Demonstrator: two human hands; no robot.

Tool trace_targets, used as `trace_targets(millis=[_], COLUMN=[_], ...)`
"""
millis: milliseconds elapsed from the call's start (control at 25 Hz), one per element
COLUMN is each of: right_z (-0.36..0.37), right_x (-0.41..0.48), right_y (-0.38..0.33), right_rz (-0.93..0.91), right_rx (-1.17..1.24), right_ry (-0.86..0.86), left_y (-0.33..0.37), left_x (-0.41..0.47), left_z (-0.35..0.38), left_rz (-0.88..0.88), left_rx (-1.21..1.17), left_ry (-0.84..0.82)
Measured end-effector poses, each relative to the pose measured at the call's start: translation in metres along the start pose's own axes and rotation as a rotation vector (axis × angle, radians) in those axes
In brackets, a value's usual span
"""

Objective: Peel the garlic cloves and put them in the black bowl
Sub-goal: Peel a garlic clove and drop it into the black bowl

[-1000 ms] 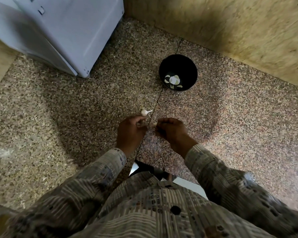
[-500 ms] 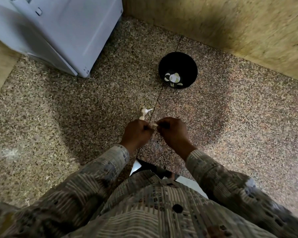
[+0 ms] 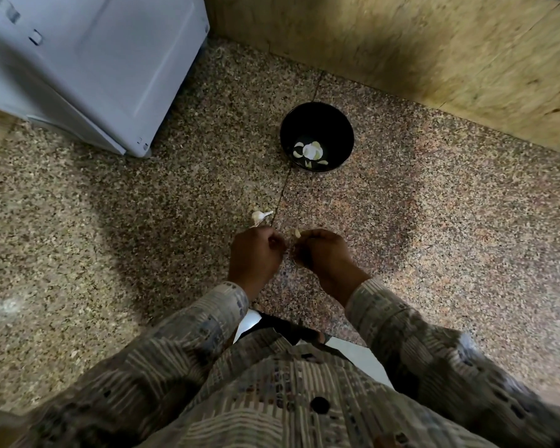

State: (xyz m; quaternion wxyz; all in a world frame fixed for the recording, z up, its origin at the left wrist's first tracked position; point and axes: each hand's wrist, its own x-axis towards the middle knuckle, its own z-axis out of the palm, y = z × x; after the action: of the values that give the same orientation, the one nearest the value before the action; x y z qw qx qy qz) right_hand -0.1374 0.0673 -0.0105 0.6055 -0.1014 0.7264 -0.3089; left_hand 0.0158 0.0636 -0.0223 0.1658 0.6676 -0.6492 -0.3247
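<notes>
My left hand (image 3: 256,253) and my right hand (image 3: 320,253) are close together over the speckled stone counter, fingers curled. Between their fingertips a pale garlic clove (image 3: 295,233) shows; my right hand pinches it, and what my left fingers hold is hidden. Just beyond my left hand a garlic bulb piece (image 3: 260,216) with a papery tail lies on the counter. Farther back stands the black bowl (image 3: 288,130), with several peeled white cloves (image 3: 311,151) at its bottom.
A white appliance (image 3: 88,59) stands at the back left. A yellowish tiled wall (image 3: 434,43) runs along the back and right. A dark seam (image 3: 283,189) crosses the counter from the bowl toward my hands. The counter's near edge is under my patterned sleeves.
My hands have stayed together working the clove, shifting slightly apart; a bit more of the pale clove shows by my right fingertips. The view moved a little.
</notes>
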Motion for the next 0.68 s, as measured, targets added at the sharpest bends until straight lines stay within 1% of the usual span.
trace_targets(millis=[80,160,320,400,480,560,680], right_z=[0.001,0.002,-0.016,-0.027,-0.033,-0.035,-0.04], right_x=[-0.002,-0.005,0.001,0.005,0.012,0.018,0.026], right_y=[0.006,0.011,0.012,0.007,0.004,0.002,-0.008], right_rz=[0.016,-0.007,-0.101,-0.083,-0.056,-0.048,-0.001], right_rx=[0.061,0.067,-0.117,-0.17,-0.243,-0.35,-0.41], right_ry=[0.048,0.088,0.17,0.142,0.103,0.074,0.055], left_y=[0.01,0.015,0.023,0.027,0.027,0.03,0.032], left_x=[0.004,0.006,0.01,0.015,0.019,0.021,0.019], left_z=[0.01,0.016,0.027,0.029,0.031,0.032,0.035], left_rz=[-0.034,-0.034,-0.015,0.008,0.068,0.13,0.196], left_rx=[-0.046,-0.151,-0.273,-0.251,-0.169,-0.088,-0.074], left_ry=[-0.012,-0.099,-0.291,-0.351,-0.368,-0.342,-0.293])
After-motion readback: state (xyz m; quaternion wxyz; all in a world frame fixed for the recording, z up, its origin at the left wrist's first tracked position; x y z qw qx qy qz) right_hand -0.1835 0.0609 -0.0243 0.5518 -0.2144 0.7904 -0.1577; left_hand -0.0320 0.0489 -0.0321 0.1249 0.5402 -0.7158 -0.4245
